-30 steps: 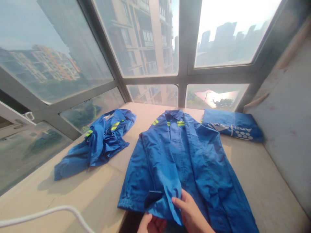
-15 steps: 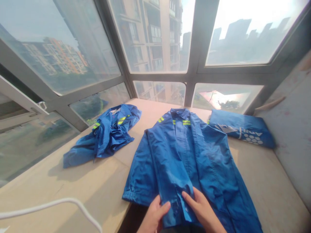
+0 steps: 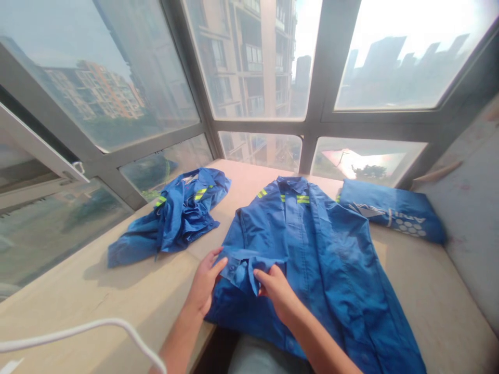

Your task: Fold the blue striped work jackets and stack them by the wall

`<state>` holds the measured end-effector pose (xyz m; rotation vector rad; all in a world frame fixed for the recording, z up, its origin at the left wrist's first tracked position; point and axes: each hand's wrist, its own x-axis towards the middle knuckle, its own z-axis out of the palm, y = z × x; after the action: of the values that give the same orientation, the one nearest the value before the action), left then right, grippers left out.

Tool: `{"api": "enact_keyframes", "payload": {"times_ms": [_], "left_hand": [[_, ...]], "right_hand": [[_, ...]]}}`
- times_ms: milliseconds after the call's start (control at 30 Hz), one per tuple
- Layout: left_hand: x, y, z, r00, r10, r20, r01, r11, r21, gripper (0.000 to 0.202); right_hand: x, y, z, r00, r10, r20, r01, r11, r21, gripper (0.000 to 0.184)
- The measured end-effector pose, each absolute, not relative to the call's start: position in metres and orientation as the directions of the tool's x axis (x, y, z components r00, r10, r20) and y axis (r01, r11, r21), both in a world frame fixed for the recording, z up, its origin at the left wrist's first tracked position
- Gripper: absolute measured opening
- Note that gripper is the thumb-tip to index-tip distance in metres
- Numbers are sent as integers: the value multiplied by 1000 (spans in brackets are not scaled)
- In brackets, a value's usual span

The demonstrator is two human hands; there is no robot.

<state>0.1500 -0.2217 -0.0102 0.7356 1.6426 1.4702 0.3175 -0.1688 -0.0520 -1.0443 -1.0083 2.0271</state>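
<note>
Two bare forearms reach in from the near edge, and a white cable [image 3: 89,326] curves over the near left corner, clear of the cloth. The left hand [image 3: 206,280] grips one end of a sleeve cuff [image 3: 233,267], thumb on top and the other fingers mostly hidden; the right hand [image 3: 275,288] pinches the cuff's other side, its thumb pressed to the fabric and its fingertips tucked behind. Held from both sides, the cuff stands taut and lifted off the cloth below, presumably so that its opening and fastener stay in reach. The left forearm rises steeply with the wrist bent slightly inward; the right one slants up and leftward, lying over the jacket's lower front.

That blue work jacket [image 3: 339,270] lies front up on the pale tabletop [image 3: 78,296], collar away from the wearer, hem at the near edge; spread this way, sleeve and front panels are probably easy to handle. Yellow-green strips [image 3: 302,199] cross its chest.

Beyond, a second blue jacket [image 3: 181,213] lies crumpled to the left, and a blue folded bundle [image 3: 405,205] with white print sits at the right, both set aside from the hands. A window frame [image 3: 257,126] closes the far side.
</note>
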Motion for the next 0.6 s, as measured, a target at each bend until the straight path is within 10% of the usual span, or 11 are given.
{"api": "enact_keyframes", "payload": {"times_ms": [133, 367, 600], "left_hand": [[123, -231, 18, -618, 781, 96, 82, -58, 995, 73], [110, -292, -84, -559, 737, -380, 73, 501, 863, 71], [105, -305, -107, -607, 721, -333, 166, 525, 835, 63]], "right_hand": [[295, -162, -5, -419, 906, -62, -458, -270, -847, 41], [290, -231, -110, -516, 626, -584, 13, -676, -737, 45], [295, -246, -135, -519, 599, -610, 51, -690, -722, 55]]}}
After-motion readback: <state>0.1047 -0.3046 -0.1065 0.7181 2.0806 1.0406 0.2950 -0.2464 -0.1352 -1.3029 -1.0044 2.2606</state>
